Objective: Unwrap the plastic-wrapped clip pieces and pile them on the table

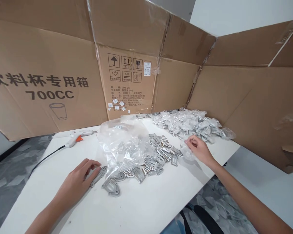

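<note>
My left hand (79, 180) rests on the white table (146, 208) with its fingers curled onto a flat grey metal clip (99, 175) at the near edge of a loose pile of several such clips (146, 159). A large clear plastic bag (123, 143) lies crumpled over part of that pile. My right hand (199, 150) hovers to the right of the pile, its fingertips pinched on a small clear plastic sleeve (187, 151).
A heap of small bagged clips (188, 123) lies at the table's back right. A white hot glue gun (75, 136) with a black cord lies at the back left. Flattened cardboard boxes (63, 74) stand as a wall behind and to the right.
</note>
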Motion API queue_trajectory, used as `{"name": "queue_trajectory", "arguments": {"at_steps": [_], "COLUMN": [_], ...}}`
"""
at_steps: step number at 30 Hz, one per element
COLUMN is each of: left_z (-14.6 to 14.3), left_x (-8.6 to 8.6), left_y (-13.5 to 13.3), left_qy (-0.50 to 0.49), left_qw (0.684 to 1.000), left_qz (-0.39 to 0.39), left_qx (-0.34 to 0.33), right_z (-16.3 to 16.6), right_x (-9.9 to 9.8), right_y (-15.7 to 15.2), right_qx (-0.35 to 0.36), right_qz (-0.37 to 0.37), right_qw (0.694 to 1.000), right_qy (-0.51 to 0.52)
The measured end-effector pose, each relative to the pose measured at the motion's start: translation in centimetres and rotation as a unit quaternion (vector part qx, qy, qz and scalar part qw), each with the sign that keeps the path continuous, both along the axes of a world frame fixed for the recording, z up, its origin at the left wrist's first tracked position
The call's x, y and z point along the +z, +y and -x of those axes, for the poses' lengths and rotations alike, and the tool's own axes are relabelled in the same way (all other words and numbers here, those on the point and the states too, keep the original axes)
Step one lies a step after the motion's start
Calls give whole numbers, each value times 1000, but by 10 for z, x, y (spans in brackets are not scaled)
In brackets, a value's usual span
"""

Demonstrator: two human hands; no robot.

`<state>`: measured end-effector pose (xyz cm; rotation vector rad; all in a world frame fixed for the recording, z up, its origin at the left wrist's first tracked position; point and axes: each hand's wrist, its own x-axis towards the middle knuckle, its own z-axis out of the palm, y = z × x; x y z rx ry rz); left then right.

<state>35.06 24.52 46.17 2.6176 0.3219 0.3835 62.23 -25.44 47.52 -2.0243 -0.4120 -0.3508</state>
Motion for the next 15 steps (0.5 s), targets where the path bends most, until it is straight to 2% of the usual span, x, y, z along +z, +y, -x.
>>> {"name": "queue_trajectory", "arguments": {"at_steps": [3, 9, 13, 15], "left_z": [1, 1, 1, 2], "left_x": [0, 2, 2, 1], "left_y": [0, -2, -2, -3], "left_qy": [-5, 4, 6, 7], "left_qw": [1000, 1000, 1000, 1000], "left_qz": [2, 9, 13, 14], "left_qx": [0, 7, 8, 8], "right_z": [-6, -7, -6, 1], "right_x": [14, 21, 28, 29], "right_y": [7, 8, -22, -52], "right_qx": [-28, -44, -106, -78], "right_qz": [13, 71, 62, 93], "right_qw": [998, 993, 987, 991], "right_qy": [-55, -88, -101, -62]}}
